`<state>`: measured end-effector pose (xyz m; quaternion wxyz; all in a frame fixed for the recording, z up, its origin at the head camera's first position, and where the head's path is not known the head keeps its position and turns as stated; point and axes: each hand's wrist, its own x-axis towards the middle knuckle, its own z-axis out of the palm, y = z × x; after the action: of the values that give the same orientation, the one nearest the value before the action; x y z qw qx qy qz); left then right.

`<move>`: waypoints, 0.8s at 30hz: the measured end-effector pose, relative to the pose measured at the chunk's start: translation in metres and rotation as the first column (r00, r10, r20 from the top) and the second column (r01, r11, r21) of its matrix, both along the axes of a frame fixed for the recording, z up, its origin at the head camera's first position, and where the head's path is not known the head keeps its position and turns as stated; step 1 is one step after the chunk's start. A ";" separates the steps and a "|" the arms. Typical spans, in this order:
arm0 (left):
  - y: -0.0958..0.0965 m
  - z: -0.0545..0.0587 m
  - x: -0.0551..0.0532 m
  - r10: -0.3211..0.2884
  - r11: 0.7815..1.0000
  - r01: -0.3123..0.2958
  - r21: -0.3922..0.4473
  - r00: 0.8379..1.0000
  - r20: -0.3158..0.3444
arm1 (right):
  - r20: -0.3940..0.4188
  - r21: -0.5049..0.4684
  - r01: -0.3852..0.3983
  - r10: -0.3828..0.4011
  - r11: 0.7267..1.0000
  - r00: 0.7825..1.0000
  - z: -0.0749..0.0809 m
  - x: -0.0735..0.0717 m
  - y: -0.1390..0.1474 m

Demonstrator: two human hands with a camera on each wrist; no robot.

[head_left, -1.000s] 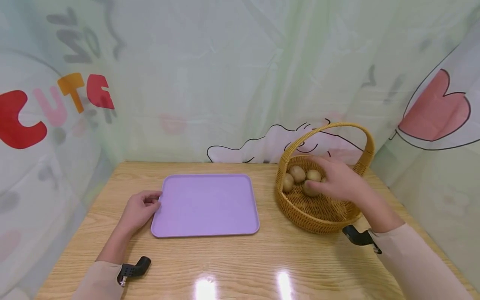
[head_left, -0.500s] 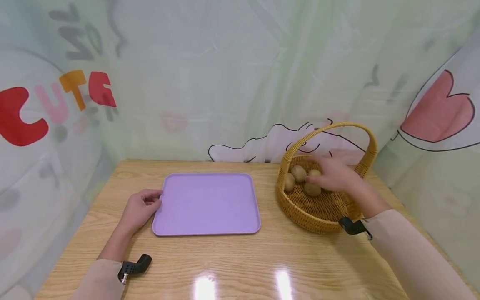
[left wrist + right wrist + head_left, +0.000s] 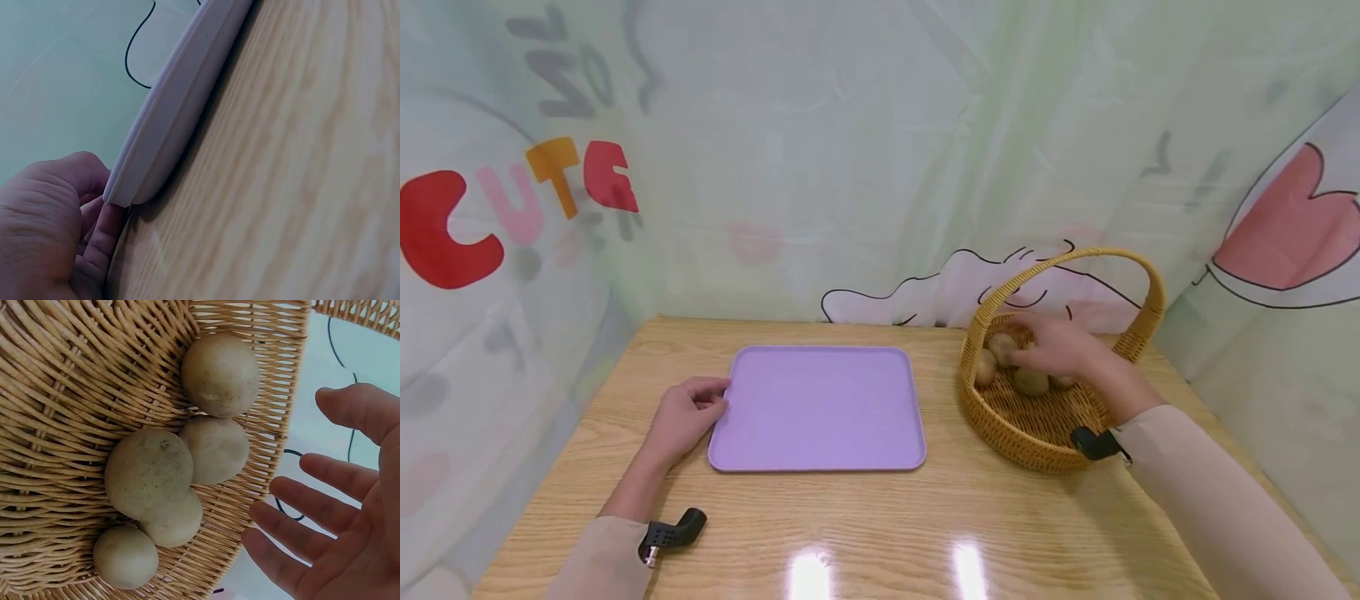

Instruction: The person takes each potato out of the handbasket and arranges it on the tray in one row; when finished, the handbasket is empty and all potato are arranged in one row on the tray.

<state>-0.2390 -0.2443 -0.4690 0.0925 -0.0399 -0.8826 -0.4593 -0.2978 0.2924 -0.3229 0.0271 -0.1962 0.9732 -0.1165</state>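
Note:
My left hand (image 3: 683,418) is at the left edge of a flat purple tray (image 3: 820,408). In the left wrist view, its fingers (image 3: 103,234) curl at the tray's rim (image 3: 156,137) and pinch it. My right hand (image 3: 1054,343) hovers over a wicker basket (image 3: 1022,446) on the right. In the right wrist view its fingers (image 3: 312,500) are spread and hold nothing. Several potatoes (image 3: 149,474) lie together inside the basket against its wall, apart from the hand. In the head view, the right hand partly hides them.
The basket's tall arched handle (image 3: 1093,252) rises over the right hand's reach. Tray and basket stand on a wooden table (image 3: 880,517), with a gap between them. A printed curtain (image 3: 820,167) hangs behind and at both sides.
My right hand has shifted slightly left over the potatoes, staying above the basket. The left hand keeps its place at the tray's edge. The head view has turned slightly.

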 end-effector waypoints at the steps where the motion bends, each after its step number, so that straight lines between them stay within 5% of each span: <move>1: 0.000 0.000 0.001 -0.004 1.000 0.004 0.003 1.000 -0.002 | 0.012 -0.006 -0.005 0.005 1.000 1.000 -0.001 -0.001 0.000; 16: 0.000 0.000 0.000 0.009 1.000 -0.009 -0.012 1.000 -0.022 | 0.087 -0.043 -0.081 0.084 0.996 0.993 -0.007 -0.016 -0.012; 24: 0.001 -0.001 -0.001 0.003 1.000 -0.003 -0.012 1.000 -0.030 | 0.269 -0.118 -0.062 0.092 0.991 0.959 -0.020 -0.025 -0.017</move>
<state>-0.2397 -0.2431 -0.4699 0.1064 -0.0460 -0.8839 -0.4531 -0.3232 0.2751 -0.3432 0.1551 -0.2173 0.9440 -0.1939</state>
